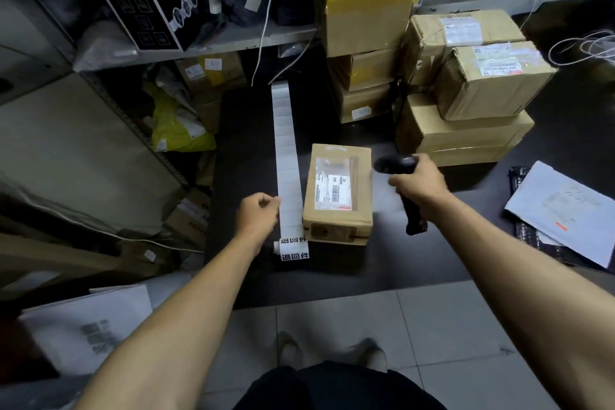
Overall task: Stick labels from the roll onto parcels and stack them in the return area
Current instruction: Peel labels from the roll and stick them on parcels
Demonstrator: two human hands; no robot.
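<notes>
A small brown parcel [337,191] with a white shipping label on top lies on the black mat [246,130]. A long white label strip [288,170] runs down the mat just left of the parcel, ending in printed labels near its lower end. My left hand [258,215] is closed, pinching the left edge of that strip. My right hand [417,185] grips a black barcode scanner [401,181], whose head points left at the parcel's right side.
Stacked brown parcels [466,93] and taller boxes [364,30] stand behind and right of the mat. Metal shelving [213,43] with bags and boxes fills the left and back. White mailers lie at the right [565,210] and lower left [86,326]. My feet [332,351] stand on tile.
</notes>
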